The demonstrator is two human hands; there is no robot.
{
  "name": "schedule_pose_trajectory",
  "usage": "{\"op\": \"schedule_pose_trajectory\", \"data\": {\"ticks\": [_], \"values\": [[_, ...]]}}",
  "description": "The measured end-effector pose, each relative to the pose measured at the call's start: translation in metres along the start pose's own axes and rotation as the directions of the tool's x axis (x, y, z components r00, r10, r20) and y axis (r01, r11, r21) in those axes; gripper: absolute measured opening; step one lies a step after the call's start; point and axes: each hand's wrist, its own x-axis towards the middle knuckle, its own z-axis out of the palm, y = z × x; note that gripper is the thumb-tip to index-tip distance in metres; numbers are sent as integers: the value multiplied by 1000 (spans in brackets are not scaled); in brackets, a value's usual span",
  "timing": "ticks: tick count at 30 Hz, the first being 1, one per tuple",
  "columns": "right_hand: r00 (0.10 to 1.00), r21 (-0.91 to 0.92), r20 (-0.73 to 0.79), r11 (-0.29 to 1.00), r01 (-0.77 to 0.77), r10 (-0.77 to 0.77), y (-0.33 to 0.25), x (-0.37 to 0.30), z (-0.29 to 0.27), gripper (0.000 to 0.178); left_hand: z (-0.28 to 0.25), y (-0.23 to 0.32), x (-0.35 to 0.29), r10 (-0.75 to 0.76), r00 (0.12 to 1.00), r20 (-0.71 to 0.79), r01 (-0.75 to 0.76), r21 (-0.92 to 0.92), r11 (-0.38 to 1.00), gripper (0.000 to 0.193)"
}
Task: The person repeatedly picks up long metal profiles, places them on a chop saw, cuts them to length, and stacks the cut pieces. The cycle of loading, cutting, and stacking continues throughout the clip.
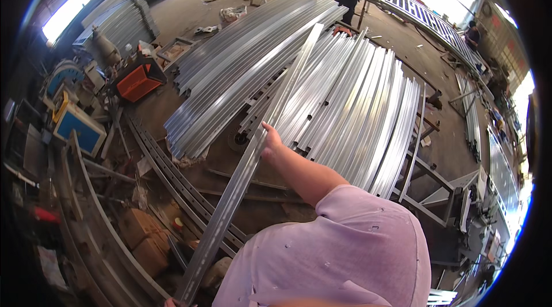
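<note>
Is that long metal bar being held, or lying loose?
Held: the right hand grips the long metal bar partway along. Whether its far end touches the stacked metal lengths, I cannot tell.

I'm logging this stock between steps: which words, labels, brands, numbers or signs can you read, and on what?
Nothing reads clearly enough to quote.
Long metal bar in the right hand: no lettering visible.
Pink shirt: scattered small dark marks, too small to read surely.
Orange-and-black machine: faint front marks, too blurred.
Far wall at right: reddish marks, too blurred.
</note>
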Motion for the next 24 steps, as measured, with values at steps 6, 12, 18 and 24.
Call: {"op": "schedule_pose_trajectory", "data": {"ticks": [6, 12, 18, 24], "values": [[997, -247, -30, 967, 67, -77, -45, 32, 39, 104, 73, -13, 110, 123, 992, -10, -123, -55, 991, 60], [915, -794, 146, 506, 335, -376, -41, 58, 14, 81, 105, 75, 273, 127, 984, 122, -122, -46, 991, 62], [979, -834, 4, 541, -109, 203, 42, -55, -41, 53, 149, 159, 426, 353, 911, 212, -333, -125, 935, 59], [974, -938, -228, 269, -220, 1, 84, -113, -85, 52, 177, 279, 554, 501, 823, 267, -509, -46, 860, 71]]}}
